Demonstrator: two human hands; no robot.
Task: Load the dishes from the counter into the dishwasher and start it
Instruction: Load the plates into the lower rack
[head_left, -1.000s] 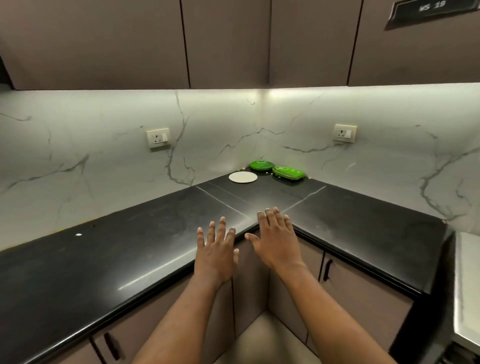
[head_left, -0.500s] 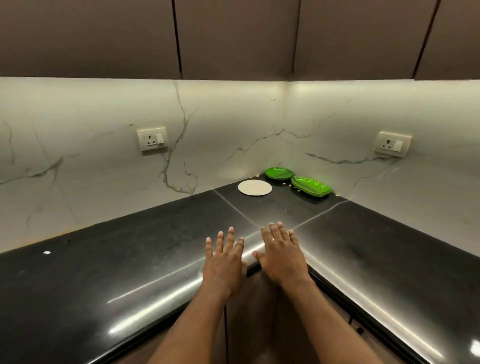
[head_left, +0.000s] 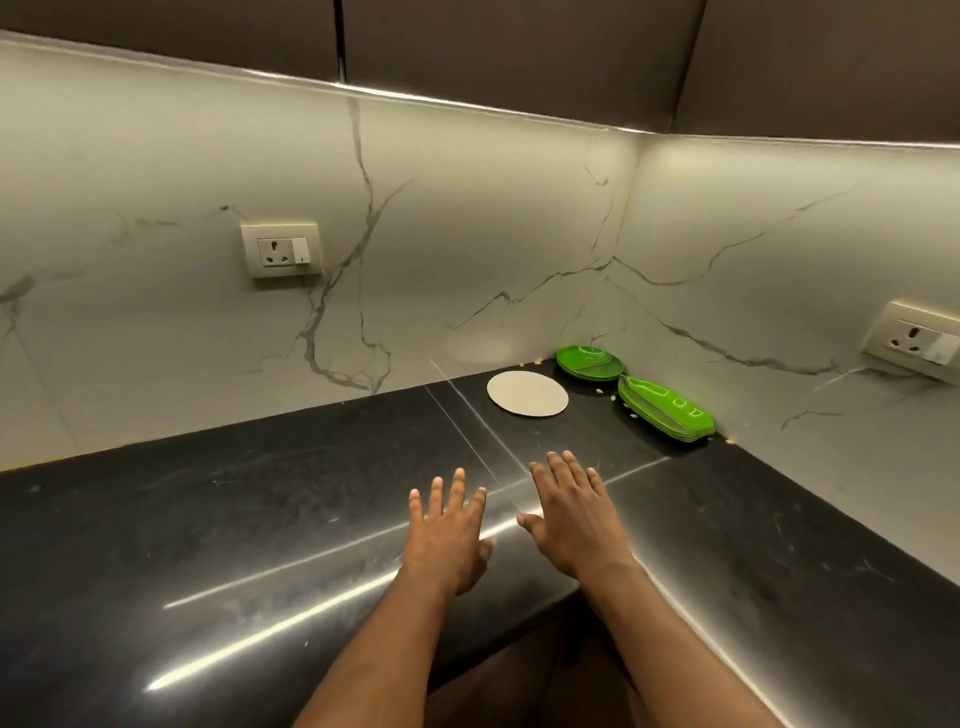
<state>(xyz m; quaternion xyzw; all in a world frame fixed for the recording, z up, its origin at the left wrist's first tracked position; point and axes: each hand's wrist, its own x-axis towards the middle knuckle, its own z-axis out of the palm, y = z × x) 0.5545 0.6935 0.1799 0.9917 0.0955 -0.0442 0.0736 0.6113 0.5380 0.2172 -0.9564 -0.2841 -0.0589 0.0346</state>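
Observation:
Three dishes lie in the far corner of the black counter (head_left: 260, 519): a flat white round plate (head_left: 527, 393), a round green divided plate (head_left: 589, 362) behind it, and a long green leaf-shaped tray (head_left: 664, 408) to the right, which looks like a small stack. My left hand (head_left: 448, 530) and my right hand (head_left: 571, 514) stretch out over the counter with fingers straight and spread, palms down, holding nothing. Both hands are well short of the dishes. The dishwasher is out of view.
Marble backsplash walls meet at the corner behind the dishes. A wall socket (head_left: 280, 250) sits on the left wall and another socket (head_left: 915, 340) on the right wall. Dark cabinets (head_left: 519, 47) hang overhead. Small crumbs lie around the green dishes.
The view has moved closer to the corner and tilted down. Both hands have reached further forward over the counter toward the dishes, still spread and empty.

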